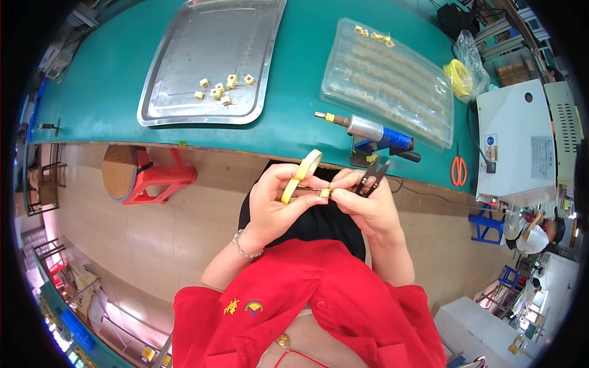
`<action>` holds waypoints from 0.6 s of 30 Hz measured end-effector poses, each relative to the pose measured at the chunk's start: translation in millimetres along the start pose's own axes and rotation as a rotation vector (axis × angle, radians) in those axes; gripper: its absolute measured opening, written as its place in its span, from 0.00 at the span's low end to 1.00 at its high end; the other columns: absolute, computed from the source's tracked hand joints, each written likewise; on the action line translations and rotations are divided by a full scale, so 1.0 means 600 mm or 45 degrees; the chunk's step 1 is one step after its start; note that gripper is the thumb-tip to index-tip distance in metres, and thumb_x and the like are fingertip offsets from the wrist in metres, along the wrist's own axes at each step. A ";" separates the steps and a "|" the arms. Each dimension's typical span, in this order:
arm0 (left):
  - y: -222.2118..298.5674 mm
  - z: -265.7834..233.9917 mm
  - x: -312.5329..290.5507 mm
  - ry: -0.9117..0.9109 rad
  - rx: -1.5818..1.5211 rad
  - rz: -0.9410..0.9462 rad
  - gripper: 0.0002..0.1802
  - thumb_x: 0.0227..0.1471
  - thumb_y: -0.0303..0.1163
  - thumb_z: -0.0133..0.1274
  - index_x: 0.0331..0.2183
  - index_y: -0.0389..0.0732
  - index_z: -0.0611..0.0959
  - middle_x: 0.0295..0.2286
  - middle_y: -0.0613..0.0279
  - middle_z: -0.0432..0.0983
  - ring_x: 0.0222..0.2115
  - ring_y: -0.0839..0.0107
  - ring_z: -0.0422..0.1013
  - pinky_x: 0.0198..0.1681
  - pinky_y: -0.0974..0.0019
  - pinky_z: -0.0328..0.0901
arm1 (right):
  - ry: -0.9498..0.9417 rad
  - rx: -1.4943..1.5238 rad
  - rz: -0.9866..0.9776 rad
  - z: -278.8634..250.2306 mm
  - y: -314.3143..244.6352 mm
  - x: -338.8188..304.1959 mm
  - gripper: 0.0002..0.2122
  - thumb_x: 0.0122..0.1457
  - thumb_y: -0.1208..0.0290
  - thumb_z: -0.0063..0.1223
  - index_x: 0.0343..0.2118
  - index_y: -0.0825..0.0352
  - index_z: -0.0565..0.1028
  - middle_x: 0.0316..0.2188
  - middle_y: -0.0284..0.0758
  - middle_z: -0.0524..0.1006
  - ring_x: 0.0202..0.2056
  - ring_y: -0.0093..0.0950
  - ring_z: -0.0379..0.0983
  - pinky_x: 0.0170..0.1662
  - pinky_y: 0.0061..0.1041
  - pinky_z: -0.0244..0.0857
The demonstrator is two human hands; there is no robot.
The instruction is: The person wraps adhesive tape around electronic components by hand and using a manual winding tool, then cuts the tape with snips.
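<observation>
Just above the right hand (pixel 375 208), a blue-handled tool (pixel 367 129) stood between it and the clear box (pixel 334 86), with orange scissors (pixel 454 171) farther right on the table (pixel 294 104). At mid-frame, the left hand's (pixel 273 199) grip pinched the yellow part (pixel 326 192), its long axis too small to tell; tape (pixel 297 179) ringed the fingers. The right grip, closed round black snips (pixel 371 181) pointing upward, met the part. Upper left, the tray (pixel 215 49) held loose yellow pieces (pixel 216 92); the box's contents looked blurred.
</observation>
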State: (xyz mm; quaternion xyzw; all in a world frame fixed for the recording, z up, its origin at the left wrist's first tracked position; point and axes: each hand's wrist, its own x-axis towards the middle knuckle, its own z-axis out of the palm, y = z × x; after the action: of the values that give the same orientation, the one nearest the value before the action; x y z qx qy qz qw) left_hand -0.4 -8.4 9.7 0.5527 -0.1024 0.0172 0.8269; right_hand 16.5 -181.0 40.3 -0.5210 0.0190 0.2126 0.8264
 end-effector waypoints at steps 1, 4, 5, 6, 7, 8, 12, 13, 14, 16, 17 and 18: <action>0.000 0.001 0.003 0.030 -0.053 -0.046 0.20 0.42 0.12 0.53 0.38 0.33 0.66 0.33 0.48 0.73 0.35 0.62 0.74 0.37 0.65 0.73 | 0.010 -0.003 -0.028 -0.003 0.000 -0.001 0.08 0.45 0.84 0.57 0.31 0.73 0.76 0.27 0.37 0.73 0.24 0.20 0.68 0.23 0.15 0.57; 0.006 -0.001 0.007 0.035 -0.161 -0.187 0.22 0.41 0.12 0.55 0.39 0.33 0.66 0.32 0.50 0.74 0.35 0.63 0.74 0.36 0.67 0.73 | -0.074 -0.140 -0.269 -0.013 0.007 -0.004 0.10 0.44 0.84 0.58 0.32 0.73 0.76 0.28 0.38 0.73 0.27 0.22 0.69 0.27 0.15 0.61; 0.005 -0.002 0.008 0.037 -0.162 -0.186 0.22 0.41 0.12 0.55 0.39 0.33 0.66 0.32 0.50 0.74 0.35 0.63 0.74 0.36 0.67 0.73 | -0.070 -0.162 -0.284 -0.016 0.009 -0.005 0.09 0.43 0.85 0.59 0.31 0.73 0.76 0.29 0.39 0.73 0.28 0.23 0.69 0.29 0.15 0.62; 0.002 -0.003 0.008 0.028 -0.196 -0.199 0.22 0.41 0.12 0.55 0.39 0.33 0.67 0.32 0.50 0.74 0.35 0.64 0.74 0.36 0.67 0.73 | -0.069 -0.164 -0.284 -0.017 0.012 -0.004 0.09 0.43 0.85 0.59 0.31 0.73 0.76 0.29 0.39 0.73 0.28 0.23 0.69 0.29 0.15 0.62; 0.000 -0.003 0.008 0.018 -0.229 -0.212 0.22 0.41 0.12 0.55 0.40 0.33 0.67 0.31 0.51 0.74 0.35 0.64 0.74 0.35 0.67 0.73 | -0.079 -0.180 -0.332 -0.017 0.015 -0.002 0.08 0.44 0.85 0.59 0.30 0.72 0.76 0.29 0.38 0.74 0.29 0.23 0.70 0.30 0.17 0.63; 0.000 -0.001 0.007 0.018 -0.231 -0.213 0.22 0.41 0.12 0.55 0.40 0.33 0.67 0.31 0.51 0.74 0.35 0.64 0.74 0.35 0.67 0.73 | -0.088 -0.197 -0.379 -0.016 0.017 -0.001 0.07 0.45 0.85 0.58 0.29 0.72 0.77 0.29 0.37 0.74 0.30 0.23 0.70 0.31 0.19 0.64; -0.002 0.001 0.006 -0.002 -0.237 -0.198 0.22 0.41 0.12 0.55 0.39 0.34 0.67 0.31 0.51 0.74 0.34 0.64 0.74 0.35 0.68 0.73 | -0.100 -0.168 -0.369 -0.015 0.022 0.001 0.07 0.45 0.84 0.59 0.29 0.71 0.76 0.29 0.37 0.74 0.30 0.23 0.70 0.31 0.18 0.65; -0.003 0.000 0.006 -0.005 -0.226 -0.192 0.22 0.41 0.12 0.55 0.39 0.33 0.67 0.31 0.51 0.74 0.34 0.64 0.74 0.35 0.67 0.73 | -0.100 -0.142 -0.353 -0.014 0.024 0.001 0.07 0.45 0.84 0.59 0.28 0.71 0.76 0.29 0.36 0.74 0.30 0.23 0.70 0.31 0.18 0.65; -0.002 -0.001 0.006 -0.003 -0.225 -0.192 0.22 0.41 0.12 0.55 0.39 0.33 0.67 0.31 0.51 0.74 0.34 0.64 0.74 0.35 0.67 0.73 | -0.099 -0.115 -0.337 -0.013 0.025 0.001 0.06 0.45 0.84 0.59 0.28 0.71 0.76 0.28 0.36 0.73 0.30 0.22 0.70 0.30 0.18 0.65; 0.001 -0.002 0.005 -0.016 -0.212 -0.210 0.22 0.41 0.12 0.55 0.39 0.33 0.67 0.31 0.51 0.74 0.34 0.63 0.74 0.35 0.68 0.73 | -0.106 -0.093 -0.325 -0.012 0.025 0.001 0.07 0.45 0.84 0.59 0.28 0.71 0.76 0.28 0.36 0.73 0.30 0.22 0.70 0.31 0.18 0.66; 0.004 0.000 0.005 -0.016 -0.212 -0.211 0.22 0.41 0.12 0.55 0.39 0.33 0.67 0.31 0.51 0.74 0.34 0.63 0.74 0.35 0.68 0.73 | -0.112 -0.071 -0.314 -0.011 0.024 0.000 0.07 0.45 0.84 0.59 0.28 0.71 0.76 0.28 0.36 0.73 0.30 0.22 0.71 0.31 0.18 0.66; 0.007 0.002 0.005 -0.016 -0.152 -0.195 0.22 0.41 0.12 0.55 0.39 0.32 0.67 0.31 0.51 0.74 0.34 0.63 0.74 0.35 0.67 0.73 | -0.113 -0.071 -0.313 -0.011 0.025 0.001 0.07 0.45 0.84 0.59 0.28 0.71 0.76 0.28 0.36 0.73 0.30 0.22 0.71 0.31 0.18 0.66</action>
State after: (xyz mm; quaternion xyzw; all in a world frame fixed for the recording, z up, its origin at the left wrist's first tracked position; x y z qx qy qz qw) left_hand 1.7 -7.8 14.5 0.5088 -0.0657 -0.0557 0.8566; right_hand 12.6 -181.5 24.5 -0.5324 -0.0874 0.1329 0.8314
